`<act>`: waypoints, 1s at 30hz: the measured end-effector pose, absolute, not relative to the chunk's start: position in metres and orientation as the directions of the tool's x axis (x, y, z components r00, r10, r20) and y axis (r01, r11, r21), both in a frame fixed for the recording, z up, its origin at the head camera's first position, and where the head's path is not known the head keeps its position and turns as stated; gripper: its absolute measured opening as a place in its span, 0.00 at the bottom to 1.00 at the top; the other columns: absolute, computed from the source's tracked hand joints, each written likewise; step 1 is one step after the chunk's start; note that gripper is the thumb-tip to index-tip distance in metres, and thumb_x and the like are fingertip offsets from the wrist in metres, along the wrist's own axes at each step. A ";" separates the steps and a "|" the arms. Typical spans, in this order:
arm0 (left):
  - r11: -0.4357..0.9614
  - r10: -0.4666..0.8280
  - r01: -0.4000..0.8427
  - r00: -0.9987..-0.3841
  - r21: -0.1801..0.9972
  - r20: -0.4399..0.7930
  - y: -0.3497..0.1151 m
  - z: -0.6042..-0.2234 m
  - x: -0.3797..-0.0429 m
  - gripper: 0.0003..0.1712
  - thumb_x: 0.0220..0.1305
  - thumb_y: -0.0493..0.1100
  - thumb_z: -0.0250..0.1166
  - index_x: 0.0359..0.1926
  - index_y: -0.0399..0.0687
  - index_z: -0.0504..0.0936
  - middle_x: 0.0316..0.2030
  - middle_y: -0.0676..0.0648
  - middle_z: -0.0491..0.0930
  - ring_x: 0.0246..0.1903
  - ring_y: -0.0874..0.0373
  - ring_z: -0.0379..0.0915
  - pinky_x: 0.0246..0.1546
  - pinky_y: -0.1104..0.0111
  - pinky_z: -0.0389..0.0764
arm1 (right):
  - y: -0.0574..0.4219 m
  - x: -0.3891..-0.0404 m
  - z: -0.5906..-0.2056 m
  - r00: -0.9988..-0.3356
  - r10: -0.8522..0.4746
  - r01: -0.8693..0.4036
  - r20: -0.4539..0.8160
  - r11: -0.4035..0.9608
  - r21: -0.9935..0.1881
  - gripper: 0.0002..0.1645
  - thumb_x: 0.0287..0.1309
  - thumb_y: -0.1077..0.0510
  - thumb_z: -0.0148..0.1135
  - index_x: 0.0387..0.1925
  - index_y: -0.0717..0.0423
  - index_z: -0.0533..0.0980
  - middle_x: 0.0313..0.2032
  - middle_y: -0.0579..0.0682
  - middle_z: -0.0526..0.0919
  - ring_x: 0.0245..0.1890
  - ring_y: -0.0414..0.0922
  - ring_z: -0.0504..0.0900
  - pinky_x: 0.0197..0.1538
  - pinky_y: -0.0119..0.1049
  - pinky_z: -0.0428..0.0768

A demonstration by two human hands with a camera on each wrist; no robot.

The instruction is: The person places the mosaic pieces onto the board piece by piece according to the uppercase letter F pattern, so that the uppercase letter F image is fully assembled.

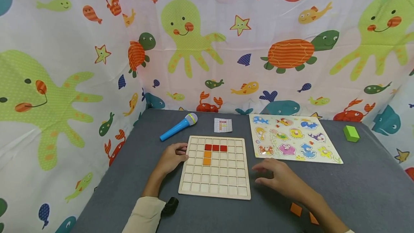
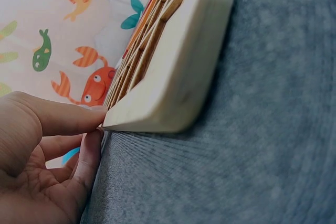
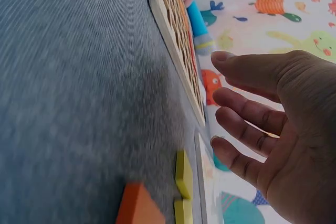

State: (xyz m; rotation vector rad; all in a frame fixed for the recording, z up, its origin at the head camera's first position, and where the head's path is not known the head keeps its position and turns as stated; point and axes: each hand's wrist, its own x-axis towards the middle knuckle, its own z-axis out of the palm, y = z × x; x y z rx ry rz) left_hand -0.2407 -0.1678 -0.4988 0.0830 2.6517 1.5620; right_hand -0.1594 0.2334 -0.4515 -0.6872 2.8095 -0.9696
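Head view, grid board: the wooden grid board (image 1: 215, 167) lay flat on the grey table (image 1: 355, 190), holding three red tiles (image 1: 215, 147) and two orange tiles (image 1: 207, 157).
Head view, left hand: the left hand (image 1: 173, 157) rested at the board's left edge, fingers touching it.
Head view, right hand: the right hand (image 1: 278, 177) hovered just right of the board, fingers relaxed, holding nothing.
Head view, surroundings: a blue microphone (image 1: 178, 126), pattern card (image 1: 223, 125), animal puzzle (image 1: 292, 137), green block (image 1: 350, 133) and loose orange pieces (image 1: 295, 209) were present.
Left wrist view: fingertips (image 2: 92, 119) touched the board's corner (image 2: 173, 77); no closed grasp.
Right wrist view: the fingers (image 3: 252, 114) were spread and empty.
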 end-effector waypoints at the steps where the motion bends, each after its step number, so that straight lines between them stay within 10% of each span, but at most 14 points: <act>1: 0.484 0.078 0.014 -0.997 0.875 -0.028 -0.168 -0.499 -0.241 0.28 0.67 0.34 0.72 0.67 0.39 0.81 0.54 0.43 0.83 0.53 0.51 0.82 0.55 0.56 0.84 | 0.236 -0.158 -0.452 -0.898 -0.436 -0.378 0.058 0.698 -0.608 0.20 0.63 0.50 0.76 0.55 0.49 0.85 0.48 0.42 0.86 0.47 0.42 0.85 0.46 0.37 0.84; 30: 0.505 0.060 -0.001 -0.998 0.863 -0.037 -0.167 -0.500 -0.240 0.28 0.68 0.35 0.72 0.68 0.41 0.81 0.54 0.45 0.82 0.53 0.52 0.82 0.58 0.54 0.83 | 0.314 -0.126 -0.455 -0.907 -0.392 -0.160 -0.157 0.663 -0.731 0.25 0.61 0.50 0.78 0.55 0.57 0.84 0.46 0.48 0.87 0.40 0.33 0.82 0.42 0.30 0.85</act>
